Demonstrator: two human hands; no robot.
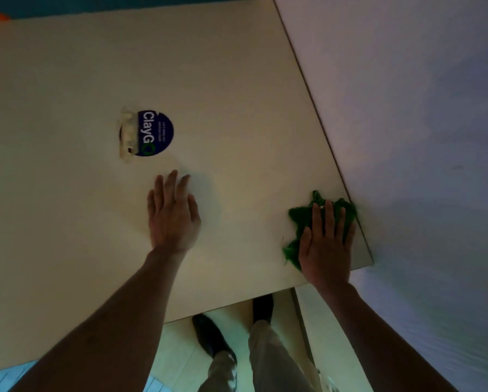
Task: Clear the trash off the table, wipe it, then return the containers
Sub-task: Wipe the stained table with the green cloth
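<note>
The pale worktop fills most of the view, its right edge running along a white wall at 3 o'clock. Below its near edge, at 6 o'clock, are the person's trousers and dark shoes on a light floor.

The right hand lies flat at 4 o'clock, near the worktop's near right corner, fingers straight and pressing down on a crumpled green cloth; nothing is curled round it. The left hand rests open near the centre, fingers straight, palm down, holding nothing.

At 10 o'clock from the left hand sits a round dark-blue sticker reading "ClayG…", its left side torn to ragged paper.

No trash or containers show, so the wiping stage looks under way.

The risks, as I judge them: the cloth sits just beside the corner, and a stroke toward 4 o'clock could carry it off the edge. A flat palm gives little hold, so the cloth may bunch and skip patches. Passing over the sticker could snag the torn paper and scatter fresh scraps.
</note>
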